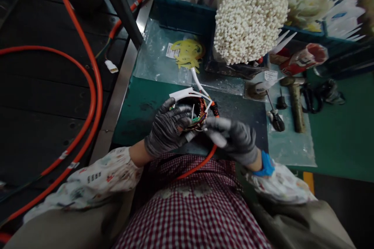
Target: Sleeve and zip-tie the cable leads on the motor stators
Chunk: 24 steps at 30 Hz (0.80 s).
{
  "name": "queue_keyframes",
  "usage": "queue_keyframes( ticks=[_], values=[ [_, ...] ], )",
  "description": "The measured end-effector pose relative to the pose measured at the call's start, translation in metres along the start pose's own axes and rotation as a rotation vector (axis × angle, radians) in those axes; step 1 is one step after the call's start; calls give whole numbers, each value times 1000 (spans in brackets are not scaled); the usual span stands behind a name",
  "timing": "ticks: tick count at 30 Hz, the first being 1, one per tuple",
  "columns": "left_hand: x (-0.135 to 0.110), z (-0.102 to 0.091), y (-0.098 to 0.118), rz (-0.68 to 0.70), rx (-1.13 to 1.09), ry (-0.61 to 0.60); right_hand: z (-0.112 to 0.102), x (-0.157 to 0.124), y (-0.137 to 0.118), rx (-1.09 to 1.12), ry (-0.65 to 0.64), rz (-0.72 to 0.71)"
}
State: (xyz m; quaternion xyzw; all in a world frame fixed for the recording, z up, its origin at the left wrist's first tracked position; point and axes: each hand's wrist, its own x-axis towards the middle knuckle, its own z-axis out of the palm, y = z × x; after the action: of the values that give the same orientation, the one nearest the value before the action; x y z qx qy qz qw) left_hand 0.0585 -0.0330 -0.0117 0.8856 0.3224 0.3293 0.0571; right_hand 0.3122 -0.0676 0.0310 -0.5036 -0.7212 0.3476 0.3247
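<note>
My left hand (169, 127), in a grey striped glove, wraps round the left side of a ring-shaped wire-wound stator (201, 118). Its fingers reach over the near rim. Coloured wires and white sleeves (201, 92) stick out around the ring. An orange cable (201, 166) runs from its right side down over my lap. My right hand (238, 138), gloved the same way with pale fingertips, is at the stator's right edge. Motion smears its fingers, so I cannot tell whether they grip a wire.
Yellow strips (189, 52) and a bag of short white tubes (249, 19) lie beyond the stator. A hammer (296, 105), a screwdriver (276, 120) and scissors (311, 99) are to the right. Blue bins (184, 15) line the back; thick orange cables (97, 85) hang at left.
</note>
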Motion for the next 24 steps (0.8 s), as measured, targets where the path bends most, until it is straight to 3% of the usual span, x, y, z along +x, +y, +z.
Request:
queue_keyframes(
  ticks=[2, 5, 7, 9, 12, 15, 18, 24],
  values=[
    [2, -2, 2, -11, -17, 24, 2, 19, 1, -95, 25, 16],
    [1, -2, 3, -35, -49, 27, 6, 39, 1, -280, -111, 3],
    [0, -2, 1, -40, -68, -14, 11, 45, 0, -314, -130, -16],
    [-2, -1, 0, -49, -85, -37, 14, 48, -1, -178, -42, 5],
    [-2, -2, -1, -53, -100, -41, 9, 55, -4, 200, 57, 119],
    [0, -3, 1, -52, -71, -51, -4, 60, -7, 416, -122, 167],
    [2, -3, 3, -31, -38, 0, -13, 59, -6, 443, -293, 156],
    [0, 0, 1, -17, -36, 11, -6, 50, 3, 388, -127, 167]
  ],
)
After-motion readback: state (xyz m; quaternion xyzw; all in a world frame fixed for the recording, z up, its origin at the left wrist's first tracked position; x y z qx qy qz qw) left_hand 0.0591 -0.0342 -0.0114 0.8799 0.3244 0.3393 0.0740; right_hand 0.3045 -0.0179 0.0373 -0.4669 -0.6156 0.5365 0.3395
